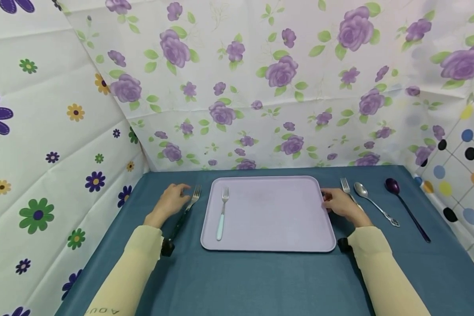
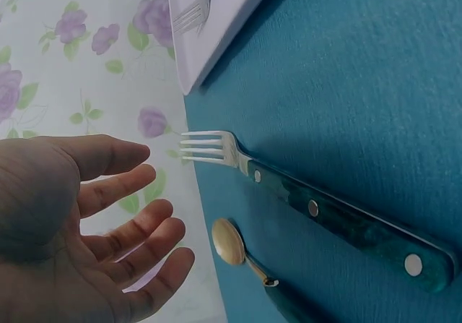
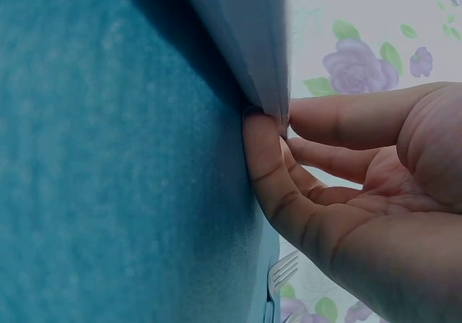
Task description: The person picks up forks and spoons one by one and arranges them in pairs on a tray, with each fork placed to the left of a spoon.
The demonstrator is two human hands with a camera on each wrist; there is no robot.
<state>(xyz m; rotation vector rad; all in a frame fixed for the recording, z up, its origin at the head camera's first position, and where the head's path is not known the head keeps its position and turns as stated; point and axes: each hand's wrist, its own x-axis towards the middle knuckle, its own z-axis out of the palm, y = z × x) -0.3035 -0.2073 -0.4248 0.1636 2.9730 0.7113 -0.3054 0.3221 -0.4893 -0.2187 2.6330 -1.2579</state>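
Observation:
My right hand [image 1: 341,202] pinches the right edge of a pale lilac tray [image 1: 276,215], thumb over the rim and fingers under it in the right wrist view. On the tray's left part lies a fork with a light blue handle [image 1: 220,224]. My left hand [image 1: 170,201] hovers left of the tray with relaxed, spread fingers and nothing in them. Just beside it, a fork with a dark green riveted handle [image 2: 314,209] lies on the cloth. A spoon with a gold-toned bowl [image 2: 229,242] shows near my left fingertips; the hand hides it in the head view.
Right of my right hand lie another fork [image 1: 345,186], a silver spoon [image 1: 361,190] and a dark purple long-handled spoon [image 1: 393,186]. A blue cloth [image 1: 237,281] covers the table. Flowered sheets [image 1: 260,101] hang behind and at the left, a dotted one [image 1: 470,175] at the right.

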